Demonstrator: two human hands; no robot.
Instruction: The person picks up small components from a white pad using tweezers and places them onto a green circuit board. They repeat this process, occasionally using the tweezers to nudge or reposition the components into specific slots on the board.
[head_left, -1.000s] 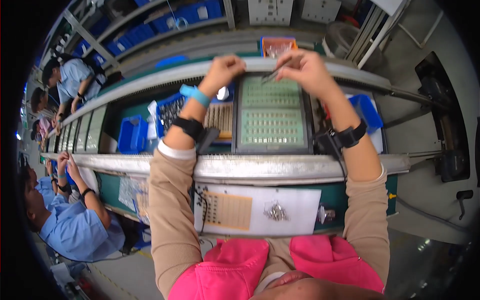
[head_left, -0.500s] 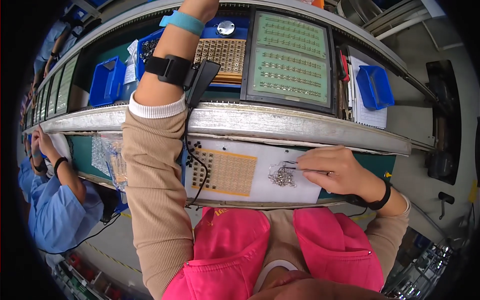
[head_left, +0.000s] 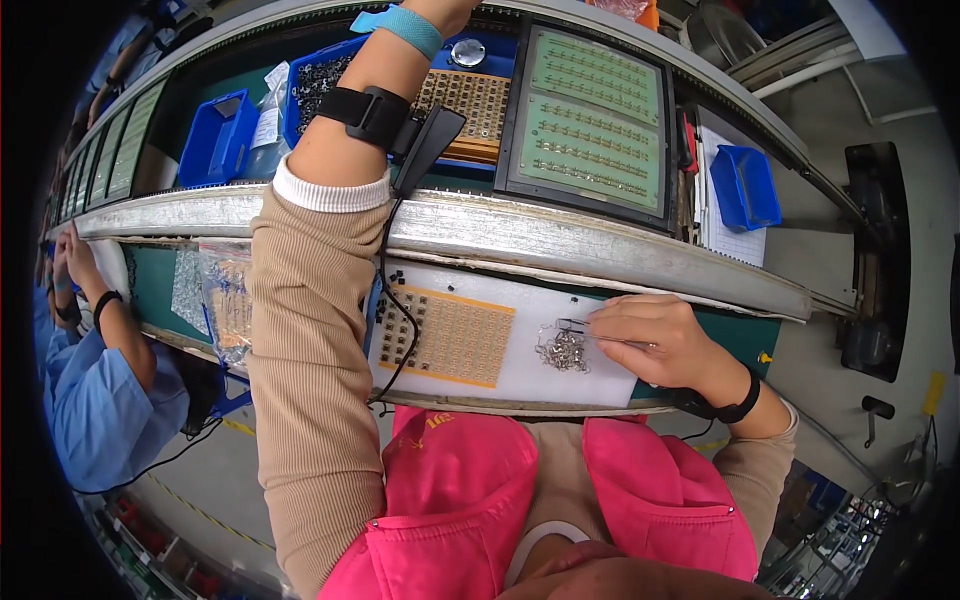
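Observation:
My right hand [head_left: 655,335] grips a pair of metal tweezers [head_left: 576,327], with the tips over a small pile of shiny metal parts [head_left: 565,353] on a white foam sheet [head_left: 535,375]. Left of the pile lies a tan perforated board [head_left: 465,340] with orange edges. Small black components [head_left: 418,320] stand in rows on its left part, and loose black pieces [head_left: 385,300] lie beside it. My left hand [head_left: 447,10] reaches far across the conveyor and is cut off by the top edge, its fingers out of sight. A blue wrist strap [head_left: 405,30] circles that wrist.
Beyond the metal rail [head_left: 600,245] sit green circuit boards [head_left: 590,140] in a black frame, a blue bin of black parts [head_left: 320,85], and blue trays [head_left: 220,138] [head_left: 745,188]. A black cable [head_left: 385,250] hangs from my left forearm. A co-worker in blue [head_left: 110,400] works at left.
My left arm has shifted to the right and slightly up over the conveyor. The right hand stays at the metal pile, the tweezers moving only slightly. The whole view has shifted a little.

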